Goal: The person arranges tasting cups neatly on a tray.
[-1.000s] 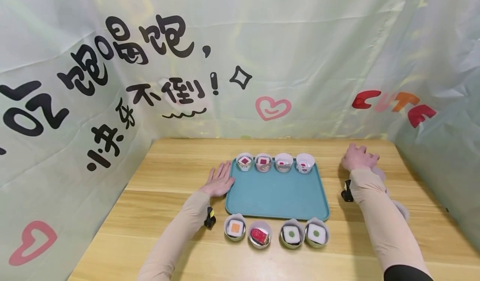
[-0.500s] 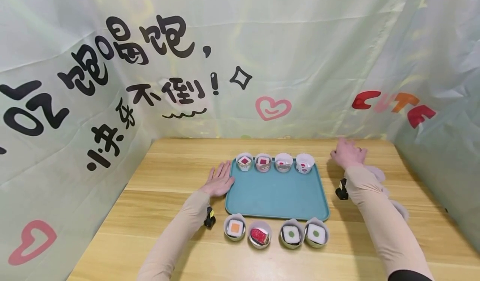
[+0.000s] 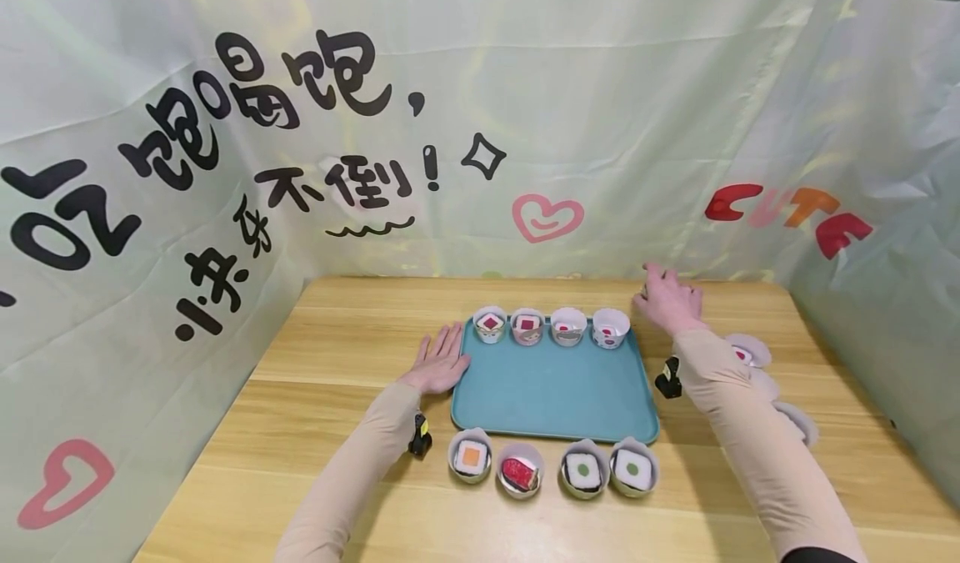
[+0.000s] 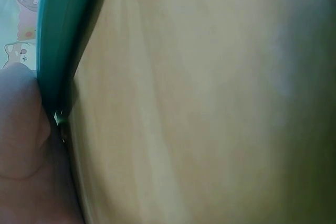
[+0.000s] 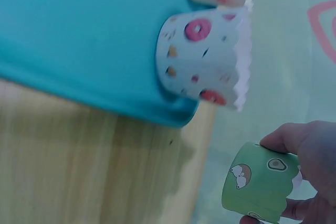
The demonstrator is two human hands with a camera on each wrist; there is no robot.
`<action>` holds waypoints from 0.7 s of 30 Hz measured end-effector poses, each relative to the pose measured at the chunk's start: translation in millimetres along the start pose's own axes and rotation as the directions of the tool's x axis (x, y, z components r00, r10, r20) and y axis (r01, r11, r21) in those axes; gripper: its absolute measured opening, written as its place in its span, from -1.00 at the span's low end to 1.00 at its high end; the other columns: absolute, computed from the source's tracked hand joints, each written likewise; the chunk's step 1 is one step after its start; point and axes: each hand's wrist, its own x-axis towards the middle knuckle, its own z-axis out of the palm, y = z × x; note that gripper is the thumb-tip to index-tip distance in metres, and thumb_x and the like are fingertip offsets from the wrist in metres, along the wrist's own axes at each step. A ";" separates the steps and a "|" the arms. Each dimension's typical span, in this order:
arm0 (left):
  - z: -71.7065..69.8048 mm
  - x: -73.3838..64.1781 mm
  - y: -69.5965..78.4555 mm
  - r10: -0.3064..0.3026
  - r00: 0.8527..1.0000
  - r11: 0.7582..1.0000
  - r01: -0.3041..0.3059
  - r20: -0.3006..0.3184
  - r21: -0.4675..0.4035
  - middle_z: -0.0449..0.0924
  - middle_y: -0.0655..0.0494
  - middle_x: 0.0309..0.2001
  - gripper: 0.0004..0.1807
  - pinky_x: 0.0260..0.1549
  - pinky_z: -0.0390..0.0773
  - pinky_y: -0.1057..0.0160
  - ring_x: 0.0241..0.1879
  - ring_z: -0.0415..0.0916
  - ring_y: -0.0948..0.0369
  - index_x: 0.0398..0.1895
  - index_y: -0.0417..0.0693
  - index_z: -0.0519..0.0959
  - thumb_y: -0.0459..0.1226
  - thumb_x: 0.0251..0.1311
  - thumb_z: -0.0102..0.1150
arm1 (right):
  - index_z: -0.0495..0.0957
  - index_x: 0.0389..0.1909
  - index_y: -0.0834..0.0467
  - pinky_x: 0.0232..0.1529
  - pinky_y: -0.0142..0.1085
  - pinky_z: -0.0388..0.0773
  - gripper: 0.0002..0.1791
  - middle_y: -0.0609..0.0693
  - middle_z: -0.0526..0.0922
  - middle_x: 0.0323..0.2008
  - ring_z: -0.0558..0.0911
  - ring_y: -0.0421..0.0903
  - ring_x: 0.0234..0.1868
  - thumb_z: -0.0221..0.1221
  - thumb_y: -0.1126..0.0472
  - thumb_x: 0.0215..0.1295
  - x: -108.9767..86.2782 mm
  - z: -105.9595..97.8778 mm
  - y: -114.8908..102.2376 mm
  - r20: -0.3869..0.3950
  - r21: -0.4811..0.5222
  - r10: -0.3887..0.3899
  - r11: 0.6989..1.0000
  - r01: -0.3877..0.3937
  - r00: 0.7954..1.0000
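My right hand [image 3: 670, 300] grips a green paper cake cup [image 5: 257, 179] printed with avocados, seen tilted in the right wrist view; in the head view the hand hides it. The hand is above the table, beyond the tray's far right corner. My left hand [image 3: 437, 365] lies with straight fingers along the left edge of the blue-green tray [image 3: 555, 388], its thumb touching the rim. A row of several paper cups stands along the tray's far edge, with a white cup printed with doughnuts [image 5: 202, 59] at the right end. Sushi-like pieces show inside these cups.
In front of the tray stand several cups with sushi pieces, among them one with an orange square [image 3: 470, 458] and one with a red topping [image 3: 520, 473]. More cups [image 3: 750, 351] stand right of my right forearm, partly hidden. A printed cloth [image 3: 450, 87] hangs behind the table.
My right hand has moved left with the green cup, from the table's right side toward the tray's far right corner. The left hand and the tray have stayed in place.
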 end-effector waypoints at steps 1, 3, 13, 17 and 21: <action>0.0 0.2 -0.3 0.000 1.000 1.000 0.000 0.001 0.000 -0.49 0.11 0.67 -0.26 0.58 -0.48 -0.09 0.65 -0.53 0.09 0.63 -0.05 -0.39 0.04 0.57 -0.55 | 0.01 0.51 0.26 0.10 0.43 0.26 -0.27 0.56 0.29 0.23 0.49 0.60 -0.02 -0.03 0.09 0.42 0.0 -0.1 -3.2 -0.005 -0.002 -0.007 1.000 0.007 1.000; 0.2 0.8 -1.0 0.000 1.000 1.000 0.000 0.002 0.004 -0.49 0.11 0.67 -0.26 0.58 -0.48 -0.09 0.65 -0.53 0.09 0.63 -0.04 -0.39 0.05 0.56 -0.55 | 0.03 0.49 0.26 0.06 0.40 0.32 -0.30 0.54 0.32 0.20 0.51 0.58 -0.04 -0.03 0.09 0.43 -0.1 -0.4 -9.6 -0.013 -0.011 -0.023 1.000 0.023 1.000; 1.9 2.6 -2.7 -0.005 1.000 1.000 0.005 -0.001 0.015 -0.47 0.12 0.67 -0.26 0.58 -0.44 -0.09 0.66 -0.50 0.10 0.63 -0.03 -0.37 0.06 0.56 -0.55 | 0.08 0.48 0.27 -0.11 0.30 0.54 -0.31 0.44 0.35 0.21 0.52 0.47 0.00 0.00 0.10 0.42 -0.6 -0.8 -37.9 -0.004 0.018 -0.094 0.995 0.094 0.996; 1.8 1.3 -1.8 -0.003 1.000 1.000 0.003 -0.008 0.009 -0.47 0.12 0.67 -0.26 0.58 -0.44 -0.08 0.66 -0.50 0.10 0.63 -0.04 -0.37 0.07 0.56 -0.56 | 0.12 0.45 0.29 -0.04 0.32 0.55 -0.33 0.42 0.35 0.23 0.51 0.48 0.08 0.02 0.13 0.40 -0.5 0.8 -48.3 -0.007 0.027 -0.132 0.991 0.132 0.991; 1.6 -0.5 -0.6 0.004 1.000 1.000 -0.004 -0.020 0.004 -0.45 0.11 0.67 -0.26 0.58 -0.43 -0.09 0.66 -0.49 0.09 0.64 -0.06 -0.35 0.07 0.56 -0.57 | 0.16 0.42 0.31 0.05 0.33 0.52 -0.36 0.43 0.36 0.23 0.44 0.49 0.18 0.04 0.17 0.40 -2.2 1.0 -59.7 -0.007 0.040 -0.170 0.985 0.171 0.985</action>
